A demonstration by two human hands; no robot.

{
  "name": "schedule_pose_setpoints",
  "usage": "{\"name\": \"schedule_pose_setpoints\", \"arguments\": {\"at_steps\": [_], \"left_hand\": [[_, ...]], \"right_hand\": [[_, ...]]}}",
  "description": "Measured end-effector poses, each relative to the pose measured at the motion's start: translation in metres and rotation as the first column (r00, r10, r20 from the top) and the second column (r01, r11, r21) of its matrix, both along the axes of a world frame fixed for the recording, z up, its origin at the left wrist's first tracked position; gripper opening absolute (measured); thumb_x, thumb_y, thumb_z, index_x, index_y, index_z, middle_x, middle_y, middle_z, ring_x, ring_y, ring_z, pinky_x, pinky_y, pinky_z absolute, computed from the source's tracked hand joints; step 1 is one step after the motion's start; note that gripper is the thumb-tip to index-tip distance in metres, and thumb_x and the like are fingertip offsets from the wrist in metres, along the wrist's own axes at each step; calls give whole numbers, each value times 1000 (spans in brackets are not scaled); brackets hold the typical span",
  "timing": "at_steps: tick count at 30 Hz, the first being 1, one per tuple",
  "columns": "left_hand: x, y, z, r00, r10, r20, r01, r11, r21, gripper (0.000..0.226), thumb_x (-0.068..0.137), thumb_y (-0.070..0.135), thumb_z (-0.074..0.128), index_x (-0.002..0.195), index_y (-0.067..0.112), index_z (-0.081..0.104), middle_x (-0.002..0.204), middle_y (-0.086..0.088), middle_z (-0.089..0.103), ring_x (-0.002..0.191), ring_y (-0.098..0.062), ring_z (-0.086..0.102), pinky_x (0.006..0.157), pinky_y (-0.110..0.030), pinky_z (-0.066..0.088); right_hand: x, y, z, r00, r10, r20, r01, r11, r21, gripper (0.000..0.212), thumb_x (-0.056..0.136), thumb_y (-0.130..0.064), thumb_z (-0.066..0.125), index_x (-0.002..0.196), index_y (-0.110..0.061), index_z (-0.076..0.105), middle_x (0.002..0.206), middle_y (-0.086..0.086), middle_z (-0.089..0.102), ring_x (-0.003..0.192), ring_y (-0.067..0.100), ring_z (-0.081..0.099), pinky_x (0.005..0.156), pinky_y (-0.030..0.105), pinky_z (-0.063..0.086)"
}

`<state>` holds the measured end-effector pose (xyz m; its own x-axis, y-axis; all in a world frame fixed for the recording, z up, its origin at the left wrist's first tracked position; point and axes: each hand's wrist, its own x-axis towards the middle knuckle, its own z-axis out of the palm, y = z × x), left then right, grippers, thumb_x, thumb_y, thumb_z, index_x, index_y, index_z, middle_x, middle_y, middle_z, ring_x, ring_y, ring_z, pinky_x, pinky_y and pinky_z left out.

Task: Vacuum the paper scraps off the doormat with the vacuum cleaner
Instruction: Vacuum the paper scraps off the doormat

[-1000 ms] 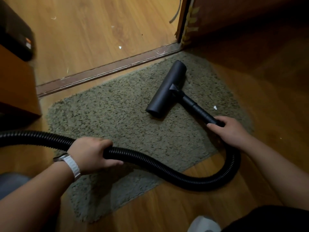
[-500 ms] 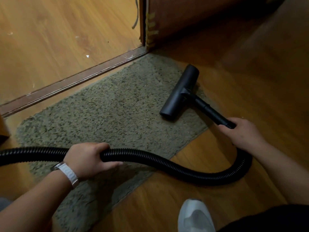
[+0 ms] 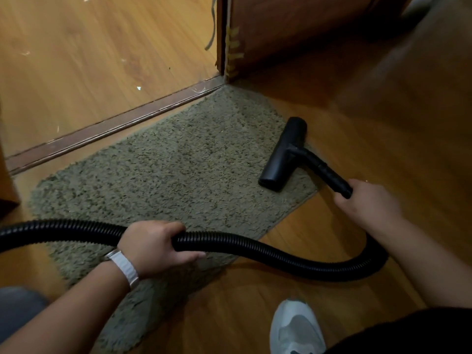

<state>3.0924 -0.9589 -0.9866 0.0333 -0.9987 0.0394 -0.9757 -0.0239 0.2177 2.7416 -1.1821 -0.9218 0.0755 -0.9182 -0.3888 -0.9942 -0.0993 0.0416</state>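
Head view, looking down on our two hands and a wood floor [image 3: 319, 297]

Item: doormat [image 3: 178, 169], grey-green, shaggy, lying at an angle along the threshold strip [image 3: 107, 126]; its far right corner sits near the foot of the door frame [image 3: 227, 47]. We see no paper scraps on its pile.

Item: nozzle [image 3: 283, 154], black, bar-shaped, resting across the mat's right edge, the far end at the mat's border and the near end on the pile.

Item: wand [image 3: 324, 172], black, running from the nozzle's middle back toward us.

Item: our right hand [image 3: 370, 203], closed around the near end of the wand, over bare floor just off the mat.

Item: hose [image 3: 255, 249], black, ribbed; it loops out from under the right forearm, curves left across the mat's near corner, and leaves at the left edge.

Item: our left hand [image 3: 155, 246], wrapped tight around the hose over the mat's near side, thumb underneath; a white watch strap [image 3: 125, 267] is on that wrist.

Item: scraps [image 3: 138, 88], a few small white bits on the lighter floor beyond the threshold, well apart from the mat.

Item: shoe [image 3: 296, 328], white, on the floor at the bottom edge
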Motion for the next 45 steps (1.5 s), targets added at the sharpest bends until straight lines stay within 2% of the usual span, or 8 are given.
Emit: {"name": "schedule_pose_setpoints", "arguments": {"at_steps": [12, 20, 23, 25, 28, 34, 41, 45], "left_hand": [[2, 2, 0, 999, -36, 9, 36, 999, 12, 71, 67, 95, 33, 58, 28, 55, 43, 11, 49, 37, -12, 54, 40, -17, 27], [-3, 3, -3, 1000, -4, -2, 4, 1000, -11, 76, 67, 96, 28, 57, 27, 56, 40, 8, 46, 35, -11, 52, 36, -20, 37], [-3, 1, -2, 1000, 18, -16, -18, 1000, -24, 75, 67, 97, 27, 58, 28, 57, 40, 8, 46, 36, -12, 53, 36, -20, 35], [-3, 0, 1, 1000, 19, -15, -20, 1000, -24, 76, 68, 96, 26, 56, 28, 55, 40, 9, 37, 35, -11, 52, 36, -17, 28], [1, 0, 0, 1000, 10, -10, -10, 1000, -21, 75, 68, 96, 26, 56, 27, 53, 40, 12, 37, 35, -10, 50, 39, -14, 23], [11, 7, 0, 1000, 4, 12, -4, 1000, -20, 75, 70, 95, 26, 55, 26, 51, 41, 10, 48, 36, -12, 52, 39, -17, 29], [30, 32, 7, 996, 11, 85, -15, 999, 46, 73, 72, 93, 27, 57, 27, 55, 43, 13, 41, 37, -9, 50, 38, -18, 34], [47, 52, 5, 990, -84, 111, 75, 994, 82, 67, 73, 90, 37, 61, 27, 59, 48, 11, 50, 40, -10, 51, 39, -22, 40]], "right_hand": [[43, 5, -11, 960, 278, 31, -278, 960, 18, 38, 98, -50, 48, 133, -34, 51, 76, -5, 60, 61, 14, 57, 45, 25, 41], [-21, 6, -9, 979, -62, 194, 72, 996, -46, 34, 97, -47, 53, 127, -34, 59, 73, 0, 63, 59, 20, 61, 45, 30, 47], [-26, 0, -9, 973, -93, 211, 104, 994, -43, 31, 96, -44, 54, 123, -30, 63, 71, 2, 64, 58, 21, 61, 44, 28, 42], [-16, -4, -13, 973, -79, 218, 85, 996, -21, 30, 96, -45, 54, 120, -30, 63, 73, 2, 65, 61, 22, 62, 48, 34, 50], [14, -11, -20, 981, 22, 191, -22, 1000, 3, 33, 96, -47, 53, 123, -30, 61, 76, 1, 65, 63, 21, 63, 56, 39, 57], [101, -26, -27, 942, 310, 131, -311, 950, -10, 34, 96, -50, 49, 126, -35, 54, 78, -2, 61, 64, 19, 60, 53, 31, 52], [173, 1, -28, 797, 588, 138, -595, 803, 17, 36, 93, -55, 49, 123, -34, 53, 89, -1, 61, 80, 24, 61, 62, 32, 47], [184, 30, -30, 764, 618, 186, -636, 770, 48, 35, 89, -57, 52, 117, -36, 56, 93, -3, 63, 87, 25, 63, 65, 32, 45]]}}
